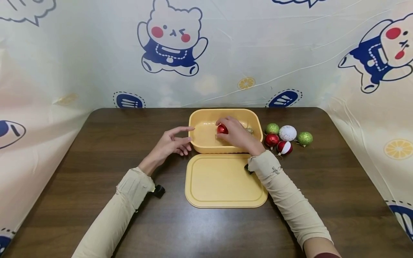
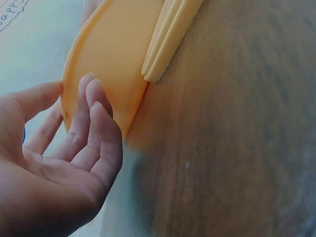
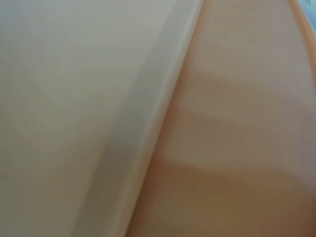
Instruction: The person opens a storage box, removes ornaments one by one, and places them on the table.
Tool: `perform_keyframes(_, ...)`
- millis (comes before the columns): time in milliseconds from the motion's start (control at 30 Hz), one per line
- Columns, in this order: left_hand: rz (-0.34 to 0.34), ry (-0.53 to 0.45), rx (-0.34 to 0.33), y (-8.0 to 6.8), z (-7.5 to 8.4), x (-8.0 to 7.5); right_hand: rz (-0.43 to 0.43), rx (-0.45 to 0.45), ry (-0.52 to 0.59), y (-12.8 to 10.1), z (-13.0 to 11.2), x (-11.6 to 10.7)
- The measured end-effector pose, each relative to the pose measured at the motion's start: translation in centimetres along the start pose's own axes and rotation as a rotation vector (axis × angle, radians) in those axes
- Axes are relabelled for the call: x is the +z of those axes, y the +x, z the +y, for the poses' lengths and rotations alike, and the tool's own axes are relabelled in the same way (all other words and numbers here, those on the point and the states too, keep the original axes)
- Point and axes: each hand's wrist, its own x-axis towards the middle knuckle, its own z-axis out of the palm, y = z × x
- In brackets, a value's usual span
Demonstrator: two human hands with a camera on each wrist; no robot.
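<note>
Red bauble [image 1: 222, 129], round with no long axis of its own, sits within the outline of the yellow storage box [image 1: 202, 132], a little right of its middle. From where I stand, the right hand [image 1: 237, 134] has it pinched between thumb and fingers, having nothing but the front wall beneath its wrist; whether the ball rests on the floor of the box or hangs just over it, I can't tell. The box is what I'd judge to matter: its long axis runs left to right across the desk [image 1: 106, 150], square to the person, with the flat yellow lid [image 1: 226, 181] lying parallel on the near side. The left hand [image 1: 172, 142] is at the left end, fingers loosely apart, a fingertip at the rim, gripping nothing I can see. Bare box floor lies between that hand and the ball, while a gold glittery bauble [image 1: 249, 130] lies toward the right end, partly behind the right hand. Past the right wall, clearly nearer the right hand, are two green baubles [image 1: 304, 138], a white speckled ball [image 1: 288, 133], a second red one [image 1: 272, 139] and a red-and-white bauble [image 1: 285, 147].
</note>
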Motion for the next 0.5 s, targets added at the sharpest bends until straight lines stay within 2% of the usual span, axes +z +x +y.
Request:
perform_keyframes(267, 0.001, 0.009, -0.003, 0.08, 0.06, -0.02, 0.006, -0.033, 0.031, -0.02, 0.01, -0.06)
perform_keyframes(500, 0.0, 0.001, -0.001, 0.09, -0.02, 0.04, 0.023, -0.027, 0.01, -0.07, 0.13, 0.0)
